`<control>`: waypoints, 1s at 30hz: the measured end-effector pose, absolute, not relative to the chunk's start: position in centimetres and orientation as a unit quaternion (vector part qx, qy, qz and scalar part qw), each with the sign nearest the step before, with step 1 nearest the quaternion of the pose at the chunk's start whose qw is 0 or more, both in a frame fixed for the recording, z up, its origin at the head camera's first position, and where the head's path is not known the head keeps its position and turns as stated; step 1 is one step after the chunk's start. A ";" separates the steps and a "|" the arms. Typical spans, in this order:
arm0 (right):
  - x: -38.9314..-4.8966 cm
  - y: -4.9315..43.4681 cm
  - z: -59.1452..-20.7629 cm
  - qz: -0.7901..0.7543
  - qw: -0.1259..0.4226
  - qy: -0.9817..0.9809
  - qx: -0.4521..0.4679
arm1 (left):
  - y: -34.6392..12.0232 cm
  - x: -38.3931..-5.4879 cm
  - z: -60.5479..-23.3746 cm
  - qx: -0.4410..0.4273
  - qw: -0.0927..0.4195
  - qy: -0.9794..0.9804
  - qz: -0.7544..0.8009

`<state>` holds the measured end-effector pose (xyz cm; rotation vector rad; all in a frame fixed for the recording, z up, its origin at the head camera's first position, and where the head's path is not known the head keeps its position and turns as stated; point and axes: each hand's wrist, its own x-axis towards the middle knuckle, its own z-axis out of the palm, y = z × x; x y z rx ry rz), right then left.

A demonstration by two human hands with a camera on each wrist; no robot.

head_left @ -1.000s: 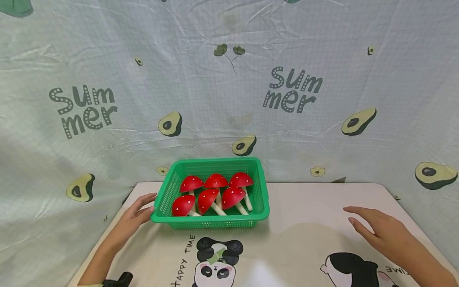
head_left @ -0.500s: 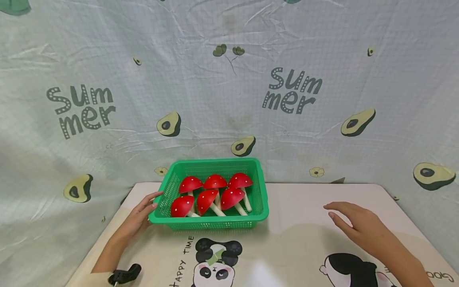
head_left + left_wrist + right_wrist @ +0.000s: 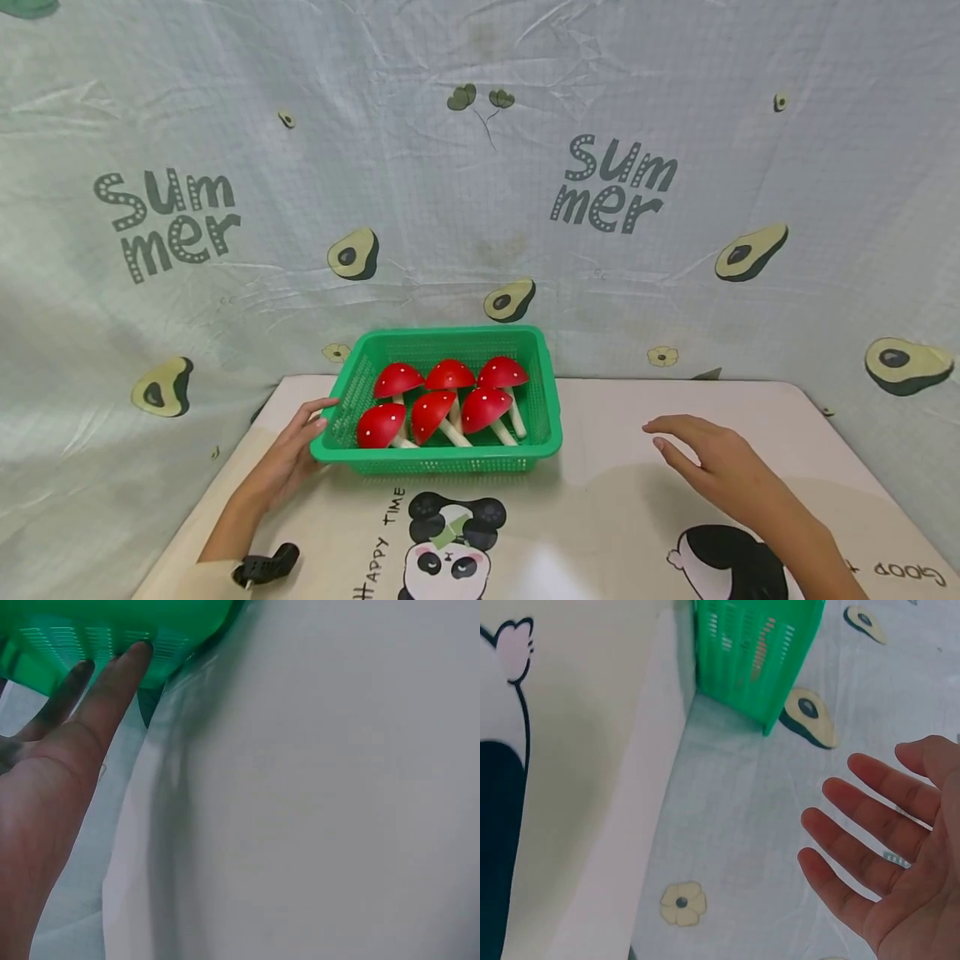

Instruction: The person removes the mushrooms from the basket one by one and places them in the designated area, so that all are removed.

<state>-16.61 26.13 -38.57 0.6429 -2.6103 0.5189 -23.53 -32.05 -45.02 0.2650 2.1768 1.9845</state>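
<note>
A green basket [image 3: 442, 456] of red-capped mushrooms [image 3: 432, 415] sits at twelve o'clock; the left hand [image 3: 283, 463], fingers spread, touches its nine-o'clock side; the right hand [image 3: 712, 462], likewise spread, hovers apart toward three.

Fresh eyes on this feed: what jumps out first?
Six red, white-dotted mushrooms, lying in two rows in a green basket toward the far side of the table. Next comes the panda print in front of the basket, then the avocado-patterned cloth hanging behind.
</note>
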 end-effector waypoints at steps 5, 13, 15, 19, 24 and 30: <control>-17.4 24.8 -38.6 0.190 0.199 -0.928 0.253 | -32.1 -23.9 -44.8 0.118 0.091 0.732 0.665; -18.6 22.6 -38.2 0.218 0.195 -0.913 0.284 | -32.4 -24.3 -44.8 0.146 0.084 0.744 0.646; -18.8 22.1 -38.1 0.225 0.188 -0.912 0.286 | -32.6 -24.4 -44.9 0.149 0.085 0.740 0.650; -19.3 21.0 -37.9 0.236 0.176 -0.910 0.294 | -32.7 -24.5 -44.7 0.152 0.090 0.734 0.656; -19.7 19.9 -37.5 0.252 0.165 -0.903 0.308 | -33.0 -24.9 -44.8 0.160 0.092 0.726 0.662; -20.2 18.9 -37.4 0.267 0.156 -0.897 0.314 | -33.3 -25.1 -44.9 0.163 0.103 0.718 0.669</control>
